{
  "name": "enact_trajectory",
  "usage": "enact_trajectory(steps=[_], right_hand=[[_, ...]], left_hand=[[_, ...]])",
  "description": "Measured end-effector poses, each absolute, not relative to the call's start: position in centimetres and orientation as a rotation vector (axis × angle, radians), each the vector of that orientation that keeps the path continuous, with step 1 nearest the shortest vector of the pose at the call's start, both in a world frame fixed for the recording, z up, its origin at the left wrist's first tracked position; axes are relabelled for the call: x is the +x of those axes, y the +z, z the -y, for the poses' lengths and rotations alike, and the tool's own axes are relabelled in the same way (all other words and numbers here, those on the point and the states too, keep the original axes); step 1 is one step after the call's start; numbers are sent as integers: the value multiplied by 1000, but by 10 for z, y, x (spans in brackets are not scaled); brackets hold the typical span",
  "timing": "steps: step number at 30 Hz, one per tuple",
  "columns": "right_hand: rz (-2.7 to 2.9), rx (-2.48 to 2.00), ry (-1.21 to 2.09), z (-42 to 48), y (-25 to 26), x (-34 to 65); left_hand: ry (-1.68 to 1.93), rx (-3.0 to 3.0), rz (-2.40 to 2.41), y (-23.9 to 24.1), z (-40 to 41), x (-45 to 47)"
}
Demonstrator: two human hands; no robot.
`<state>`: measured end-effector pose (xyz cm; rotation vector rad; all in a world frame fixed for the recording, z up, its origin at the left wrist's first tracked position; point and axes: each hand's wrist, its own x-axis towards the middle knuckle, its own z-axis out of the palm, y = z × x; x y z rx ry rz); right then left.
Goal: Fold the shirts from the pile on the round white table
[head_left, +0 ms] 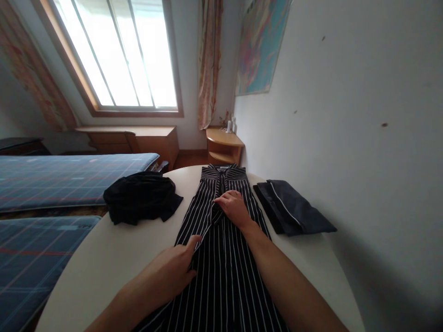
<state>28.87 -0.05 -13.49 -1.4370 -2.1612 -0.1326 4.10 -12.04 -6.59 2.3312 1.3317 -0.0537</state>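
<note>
A long black shirt (224, 263) with white stripes lies front up on the table, its collar (222, 168) at the far end. My right hand (233, 207) reaches across the upper front, fingers bent and closed on the cloth near the front opening. Part of that fabric is bunched beneath the fingertips. At the shirt's left side is my left hand (175, 269), palm down, index finger stretched along the cloth and thumb apart from it. The near end of the shirt runs out of view.
A crumpled black garment (141, 197) lies left on the pale round table (86, 272); folded dark clothes (294, 207) lie right. Two plaid mattresses (79, 180) flank the table's left. A white wall (363, 175) stands close on the right; a corner shelf (224, 138) and desk (152, 133) are behind.
</note>
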Motion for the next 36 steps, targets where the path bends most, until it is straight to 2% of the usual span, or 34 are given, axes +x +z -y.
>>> enact_trajectory(steps=[4,12,21,27,36], right_hand=[[2044,-1498,-105,3,-130,299],[1977,-1458,69,2,-138,313],[1890,-1443,119,-2,-143,316],[1853,-1419,146,-2,-146,315],[1908,-1334,189,-1,-150,314]], left_hand=[[124,2262,-1200,-68,130,49],[-169,2265,-1065,-76,148,67],[26,2152,-772,-59,153,66],[-44,2033,-643,-63,150,68],[342,2608,-729,-109,119,68]])
